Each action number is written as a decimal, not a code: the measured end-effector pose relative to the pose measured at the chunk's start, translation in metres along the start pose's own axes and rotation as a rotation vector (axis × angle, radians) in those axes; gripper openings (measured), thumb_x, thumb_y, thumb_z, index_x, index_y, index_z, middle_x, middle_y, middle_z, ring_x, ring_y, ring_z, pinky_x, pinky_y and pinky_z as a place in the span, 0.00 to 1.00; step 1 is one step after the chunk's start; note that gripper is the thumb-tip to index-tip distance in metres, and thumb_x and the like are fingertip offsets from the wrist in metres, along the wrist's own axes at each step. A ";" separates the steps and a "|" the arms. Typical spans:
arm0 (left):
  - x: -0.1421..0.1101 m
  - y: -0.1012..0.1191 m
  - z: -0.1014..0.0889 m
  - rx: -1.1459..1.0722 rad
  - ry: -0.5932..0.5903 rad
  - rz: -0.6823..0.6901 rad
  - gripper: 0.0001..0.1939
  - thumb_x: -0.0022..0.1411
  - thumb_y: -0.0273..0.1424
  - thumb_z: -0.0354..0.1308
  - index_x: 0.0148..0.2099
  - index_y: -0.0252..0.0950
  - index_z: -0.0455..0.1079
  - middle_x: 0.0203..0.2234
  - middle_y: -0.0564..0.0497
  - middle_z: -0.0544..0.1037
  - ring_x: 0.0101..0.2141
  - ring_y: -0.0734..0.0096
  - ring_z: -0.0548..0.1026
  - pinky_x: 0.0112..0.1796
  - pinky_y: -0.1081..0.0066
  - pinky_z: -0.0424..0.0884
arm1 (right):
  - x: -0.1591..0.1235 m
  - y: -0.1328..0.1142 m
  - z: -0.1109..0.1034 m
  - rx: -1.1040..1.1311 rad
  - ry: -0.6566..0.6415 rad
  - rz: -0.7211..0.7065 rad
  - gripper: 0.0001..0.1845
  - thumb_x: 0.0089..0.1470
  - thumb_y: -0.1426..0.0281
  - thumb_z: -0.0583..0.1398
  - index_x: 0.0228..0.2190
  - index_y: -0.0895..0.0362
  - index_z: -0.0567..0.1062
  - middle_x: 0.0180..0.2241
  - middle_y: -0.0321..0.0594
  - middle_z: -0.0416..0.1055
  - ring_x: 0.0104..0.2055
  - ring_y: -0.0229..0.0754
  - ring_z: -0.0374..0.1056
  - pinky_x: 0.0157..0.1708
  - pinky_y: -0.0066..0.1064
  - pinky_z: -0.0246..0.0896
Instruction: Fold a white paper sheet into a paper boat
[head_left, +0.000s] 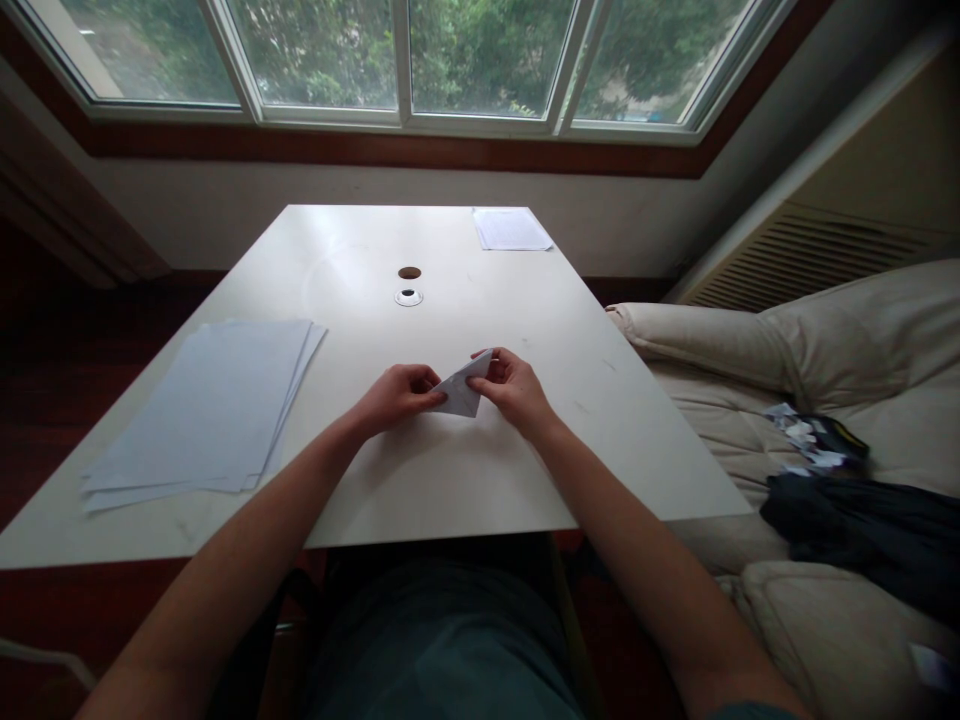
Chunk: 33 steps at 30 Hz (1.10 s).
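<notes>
Your dark teal shirt fills the bottom of the view, and your bare forearms reach past the near edge of a white rectangular table; your left hand and right hand are curled close together, each pinching a small folded triangle of white paper that sits between them, just in from that edge; whether its lower tip touches the tabletop is hard to tell from this view. The main risk, as I judge it, lies in those pinches; if one grip eases, the thin layers could slide apart, and uneven pressure could skew the fold or crease it off line. Your left forearm is the next hazard; swung wide, it could catch the loose stack of pale white paper sheets lying beside it, and their slightly fanned edges could shift easily. Nothing stands between your hands; a beige quilted cushion lies beyond the table's right side, with white paper scraps on a dark cloth near it, so a dropped piece could get lost there. Farther off are a thin pile of white sheets, a round hole, a ringed grommet, and a wide window.
</notes>
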<state>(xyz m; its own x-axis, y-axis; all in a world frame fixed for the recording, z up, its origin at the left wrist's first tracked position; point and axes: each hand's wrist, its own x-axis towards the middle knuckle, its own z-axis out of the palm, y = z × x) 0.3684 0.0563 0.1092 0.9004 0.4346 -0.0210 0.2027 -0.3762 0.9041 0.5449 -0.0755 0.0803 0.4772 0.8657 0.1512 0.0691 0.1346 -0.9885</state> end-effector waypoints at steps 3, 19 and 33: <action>-0.001 0.003 -0.002 -0.038 -0.008 0.002 0.13 0.56 0.37 0.62 0.36 0.32 0.74 0.25 0.51 0.75 0.26 0.73 0.70 0.27 0.74 0.62 | 0.000 0.000 0.000 -0.021 -0.014 -0.004 0.19 0.45 0.69 0.66 0.40 0.55 0.71 0.33 0.38 0.75 0.36 0.43 0.73 0.39 0.36 0.69; -0.003 0.007 0.004 -0.168 -0.057 -0.082 0.18 0.57 0.43 0.62 0.41 0.33 0.69 0.23 0.51 0.76 0.21 0.75 0.68 0.22 0.76 0.59 | -0.003 0.001 0.008 -0.122 -0.083 -0.016 0.43 0.50 0.63 0.66 0.63 0.52 0.57 0.40 0.42 0.77 0.36 0.42 0.72 0.35 0.34 0.69; 0.000 0.012 0.005 -0.202 0.031 -0.101 0.11 0.56 0.36 0.63 0.32 0.30 0.74 0.21 0.51 0.74 0.22 0.74 0.67 0.24 0.73 0.62 | 0.000 -0.002 0.003 0.042 -0.037 0.066 0.26 0.46 0.65 0.69 0.47 0.55 0.71 0.34 0.39 0.76 0.36 0.41 0.73 0.40 0.36 0.69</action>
<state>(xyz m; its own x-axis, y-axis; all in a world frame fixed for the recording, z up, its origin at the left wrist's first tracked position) 0.3724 0.0476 0.1178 0.8665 0.4878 -0.1059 0.2078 -0.1595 0.9651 0.5416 -0.0744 0.0821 0.4470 0.8903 0.0863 0.0016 0.0957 -0.9954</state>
